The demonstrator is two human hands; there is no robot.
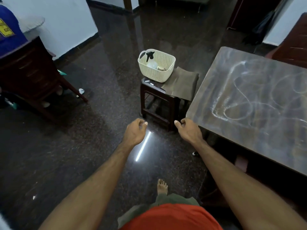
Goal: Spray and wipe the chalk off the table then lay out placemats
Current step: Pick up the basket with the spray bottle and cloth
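Note:
A dark table (204, 112) on the right is covered in white chalk scribbles (245, 100). To its left a small dark stool (159, 103) carries a cream basket (164, 72) holding a spray bottle (149, 57) with a black trigger, plus a cloth. Grey-brown placemats (182, 83) lie folded on the stool beside the basket. Two small chalk pieces (148, 82) rest on the stool's front. My left hand (135, 131) and my right hand (189, 130) reach forward over the floor, short of the stool, fingers loosely curled, holding nothing.
A dark wooden chair (33, 77) stands at the left, with a person in a blue shirt (8, 30) behind it. Glossy dark floor (83, 155) lies between. My bare foot (162, 186) is below. Another wooden piece (292, 45) sits at far right.

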